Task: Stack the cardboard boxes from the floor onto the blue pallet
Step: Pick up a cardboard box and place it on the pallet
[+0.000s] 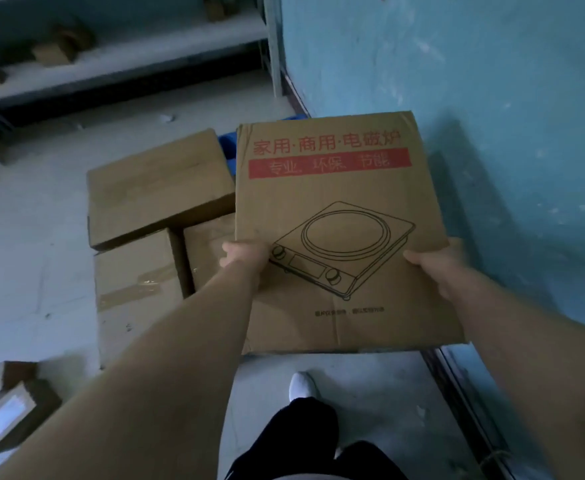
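Below the hands, a white shoe (303,386) and dark trouser legs (305,441) stand on the grey concrete floor (370,382). Between them, held off the ground, is a flat cardboard box (346,209): the left hand (246,258) grips its left edge and the right hand (436,263) its right, thumbs on the creased printed face, fingers hidden underneath. Left of the left hand, three plain brown cartons (156,188), one taped, hide all but a corner of the blue pallet (227,142). Beyond, blurred shelving (111,53) holds brown shapes too soft to identify.
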